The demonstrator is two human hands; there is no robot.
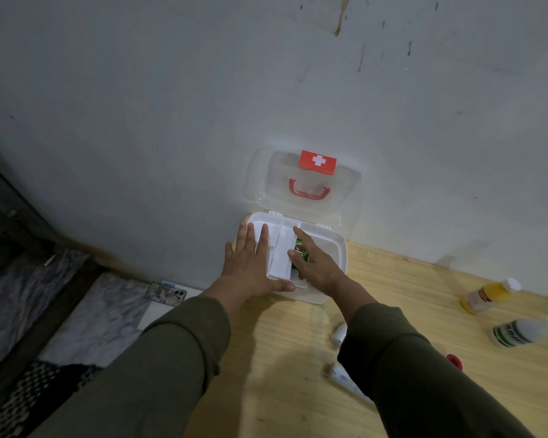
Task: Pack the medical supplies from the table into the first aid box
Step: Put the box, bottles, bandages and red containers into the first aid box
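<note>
Hands work together: our flat, spread left hand [250, 263] steadies the first aid box [332, 248] while our right hand [317, 263], fingers loosely curled, presses the green packet [299, 252] down gently.

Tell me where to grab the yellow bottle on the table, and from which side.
Grip the yellow bottle around its mid-body, coming down from above. It lies on its side on the wooden table, white cap pointing away to the right, so the long round flanks are exposed; the cap looks narrower and probably a poorer hold.

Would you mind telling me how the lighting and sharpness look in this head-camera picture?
Head view: dim and uneven, the grey wall falling dark towards the corners; wide-angle bending tilts the light wooden table; the clear open lid of the white first aid box nearly vanishes against the wall; the sleeves look slightly soft.
</note>
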